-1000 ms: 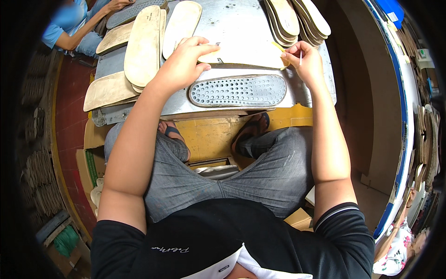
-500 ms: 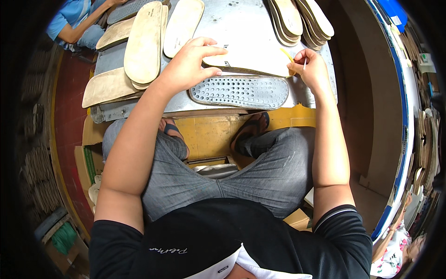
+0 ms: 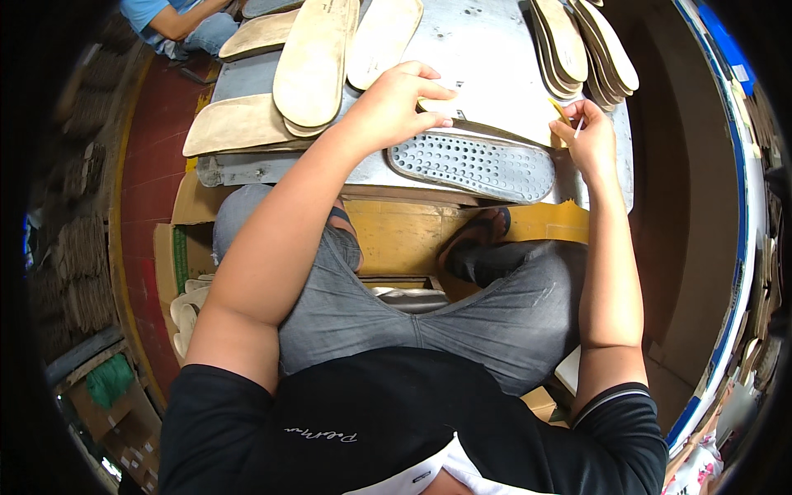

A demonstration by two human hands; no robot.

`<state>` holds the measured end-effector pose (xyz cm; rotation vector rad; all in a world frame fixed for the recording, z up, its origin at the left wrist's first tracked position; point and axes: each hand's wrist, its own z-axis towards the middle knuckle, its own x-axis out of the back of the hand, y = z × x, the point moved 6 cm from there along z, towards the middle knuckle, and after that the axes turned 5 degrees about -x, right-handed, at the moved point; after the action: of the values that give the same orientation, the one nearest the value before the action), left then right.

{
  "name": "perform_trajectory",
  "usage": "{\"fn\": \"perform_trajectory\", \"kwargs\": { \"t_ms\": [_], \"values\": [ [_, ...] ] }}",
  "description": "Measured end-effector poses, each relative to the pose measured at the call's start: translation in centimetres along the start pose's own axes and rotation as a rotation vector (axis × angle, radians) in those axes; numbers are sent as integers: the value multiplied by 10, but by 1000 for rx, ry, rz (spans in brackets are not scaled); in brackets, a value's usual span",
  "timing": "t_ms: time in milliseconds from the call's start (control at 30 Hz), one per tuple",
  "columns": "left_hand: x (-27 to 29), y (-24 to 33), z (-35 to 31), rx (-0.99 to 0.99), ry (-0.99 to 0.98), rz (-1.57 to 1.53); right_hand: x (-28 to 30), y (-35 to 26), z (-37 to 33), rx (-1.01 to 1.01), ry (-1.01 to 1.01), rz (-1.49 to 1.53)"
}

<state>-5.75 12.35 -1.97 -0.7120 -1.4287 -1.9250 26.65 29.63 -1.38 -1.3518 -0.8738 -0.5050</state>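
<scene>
A pale shoe insole (image 3: 503,115), washed out by glare, lies on the table between my hands, its dark near edge showing. My left hand (image 3: 404,103) grips its left end, thumb at the near edge and fingers over the top. At the right end, my right hand (image 3: 591,139) pinches a slim yellow tool (image 3: 558,108); a thin white piece (image 3: 579,126) pokes out between its fingers. I cannot tell whether the two are one thing. Just nearer to me lies a grey sole (image 3: 472,167) full of small round holes, parallel to the insole.
Beige insoles (image 3: 312,66) lie overlapping at the left of the metal table (image 3: 247,170). Insole stacks (image 3: 561,45) stand at the far right. Far left sits another person in a blue sleeve (image 3: 142,11). A brown panel (image 3: 701,206) rises along the right side.
The whole view has shifted, so table and hands appear farther right. My left hand keeps its hold on the insole; the yellow tool stays in my right hand at the insole's right end.
</scene>
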Motion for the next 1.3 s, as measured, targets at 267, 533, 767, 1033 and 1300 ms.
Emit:
{"fn": "perform_trajectory", "kwargs": {
  "t_ms": [267, 533, 767, 1033, 1300],
  "values": [
    [-2, -1, 4, -4, 21, -40, 0, 7, 3, -43, 6, -5],
    [-1, -3, 2, 66, 69, -55, -1, 8, 5, -14, -8, 16],
    [0, -1, -3, -71, 121, 74, -1, -16, -7, 15, 40, -50],
    [0, 2, 1, 2, 25, -35, 1, -21, -10, -14, 39, -109],
    [-2, 7, 3, -32, 13, -25, 18, -29, -11, 101, 213, -45]
  ]
}}
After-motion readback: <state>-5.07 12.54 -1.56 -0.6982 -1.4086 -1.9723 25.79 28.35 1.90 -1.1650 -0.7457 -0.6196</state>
